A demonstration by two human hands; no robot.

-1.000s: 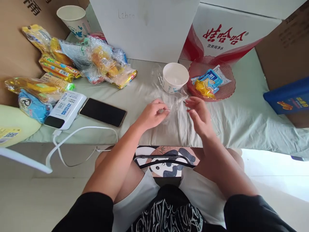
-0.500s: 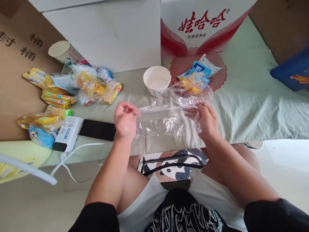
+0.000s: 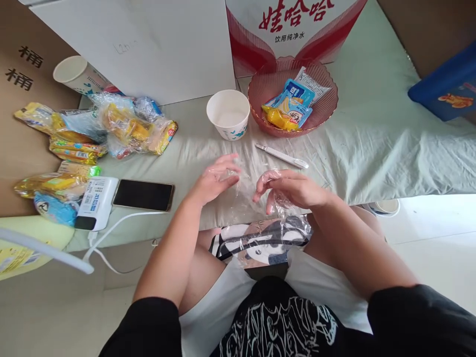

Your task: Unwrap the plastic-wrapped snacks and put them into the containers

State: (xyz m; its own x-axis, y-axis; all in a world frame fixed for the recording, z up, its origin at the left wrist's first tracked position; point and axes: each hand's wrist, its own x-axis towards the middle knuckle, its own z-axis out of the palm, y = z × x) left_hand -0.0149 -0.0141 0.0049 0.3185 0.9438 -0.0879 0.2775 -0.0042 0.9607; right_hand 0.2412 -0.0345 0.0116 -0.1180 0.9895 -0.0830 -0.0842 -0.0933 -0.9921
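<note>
**Hands work a clear bag**

Right hand pinches the bag, which hangs over the bed's edge; left hand hovers, fingers spread, empty. Beyond: pen, cup, snack bowl. Looks like the opening step; next, find the bag's mouth.

"娃哈哈 饮用纯净水" on red-white carton; "桶" on cardboard box

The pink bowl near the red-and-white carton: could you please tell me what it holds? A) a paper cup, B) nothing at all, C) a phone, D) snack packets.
D: the pink bowl holds several snack packets, blue, white and yellow, while the phone lies on the cloth to the left and the paper cup stands beside the bowl.
</note>
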